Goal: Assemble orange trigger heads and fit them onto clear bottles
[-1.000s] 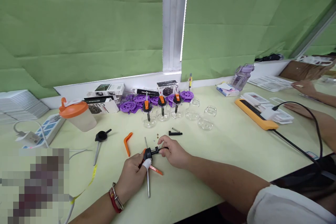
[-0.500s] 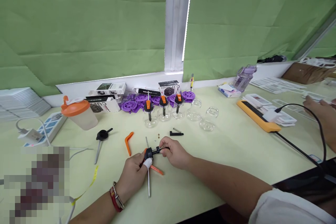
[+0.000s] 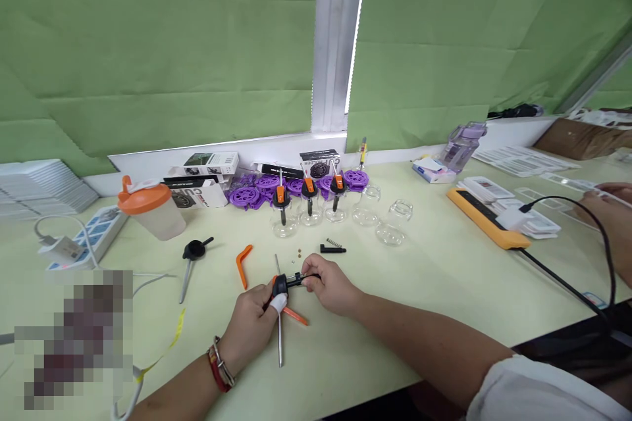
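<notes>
My left hand (image 3: 257, 316) is closed around a black dispenser head (image 3: 280, 286) with an orange lever (image 3: 295, 316). A thin metal tube (image 3: 281, 345) runs past it toward me. At the right end of the head's black stem (image 3: 295, 279), my right hand (image 3: 326, 284) pinches a thin dark part that its fingers mostly cover. Beyond the hands lie a loose orange lever (image 3: 241, 266), a black plastic piece (image 3: 333, 249), a small spring (image 3: 334, 243) and tiny brass-coloured bits (image 3: 299, 253). Another black head with a tube (image 3: 195, 250) rests at the left.
Several glass bottles (image 3: 390, 233) stand at the back, some with orange-and-black tops, before purple plastic wheels (image 3: 247, 197) and boxes (image 3: 200, 192). An orange-lidded cup (image 3: 158, 214) is left. Rightward are a yellow power strip (image 3: 486, 220) and another person's hand (image 3: 605, 210).
My hands stay nearly still on the dispenser head, and the view shifts slightly. At the right, the other person's hand has moved with a white strip.
</notes>
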### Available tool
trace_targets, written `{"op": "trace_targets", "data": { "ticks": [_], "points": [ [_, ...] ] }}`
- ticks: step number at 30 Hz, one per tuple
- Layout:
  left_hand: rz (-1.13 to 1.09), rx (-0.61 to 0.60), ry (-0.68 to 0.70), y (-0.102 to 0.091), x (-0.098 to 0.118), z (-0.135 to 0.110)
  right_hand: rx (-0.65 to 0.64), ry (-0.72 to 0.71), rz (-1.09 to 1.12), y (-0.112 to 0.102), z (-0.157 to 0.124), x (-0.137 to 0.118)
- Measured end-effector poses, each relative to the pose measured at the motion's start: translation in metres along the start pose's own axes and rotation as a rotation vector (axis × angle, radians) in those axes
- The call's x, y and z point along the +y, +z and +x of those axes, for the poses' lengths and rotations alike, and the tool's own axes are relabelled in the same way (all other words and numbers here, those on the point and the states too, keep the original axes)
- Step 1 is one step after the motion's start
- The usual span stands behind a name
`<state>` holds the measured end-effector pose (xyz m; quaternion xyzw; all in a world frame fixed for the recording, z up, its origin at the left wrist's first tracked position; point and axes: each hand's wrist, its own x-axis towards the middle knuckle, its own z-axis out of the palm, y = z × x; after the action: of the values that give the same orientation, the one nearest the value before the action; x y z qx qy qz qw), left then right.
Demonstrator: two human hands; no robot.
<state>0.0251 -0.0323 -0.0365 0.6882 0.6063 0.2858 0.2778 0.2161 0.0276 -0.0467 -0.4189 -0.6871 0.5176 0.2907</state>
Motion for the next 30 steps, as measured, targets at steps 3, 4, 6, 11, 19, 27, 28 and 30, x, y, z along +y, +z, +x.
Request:
{"op": "trace_targets", "data": {
  "ticks": [3,4,6,11,19,27,28,30],
  "points": [
    [-0.003,0.008,-0.002,-0.0001,0.0003,-0.0006,0.000,0.005,0.004,-0.0003,-0.0001,-0.0001],
    [-0.007,0.013,-0.002,0.0000,0.0004,-0.0008,-0.001,0.010,0.009,-0.0003,-0.0002,-0.0004],
    [-0.018,0.019,-0.001,0.0000,0.0010,-0.0008,0.001,0.014,0.016,-0.0004,-0.0003,-0.0014],
    [-0.055,0.011,-0.012,-0.0007,0.0038,0.0001,0.002,0.014,0.017,-0.0002,-0.0006,-0.0041],
    [-0.070,0.022,-0.004,-0.0002,0.0037,-0.0005,0.019,0.026,0.011,-0.0001,-0.0005,-0.0032],
    [-0.042,0.014,0.004,0.0011,0.0003,0.0005,0.044,0.060,0.018,0.0016,0.0005,-0.0010],
    [-0.042,0.012,0.006,0.0010,0.0007,0.0003,0.044,0.054,0.014,0.0016,0.0005,-0.0006],
    [-0.041,0.017,0.008,0.0006,0.0016,0.0000,0.036,0.027,0.012,0.0012,0.0002,0.0003]
  ]
}}
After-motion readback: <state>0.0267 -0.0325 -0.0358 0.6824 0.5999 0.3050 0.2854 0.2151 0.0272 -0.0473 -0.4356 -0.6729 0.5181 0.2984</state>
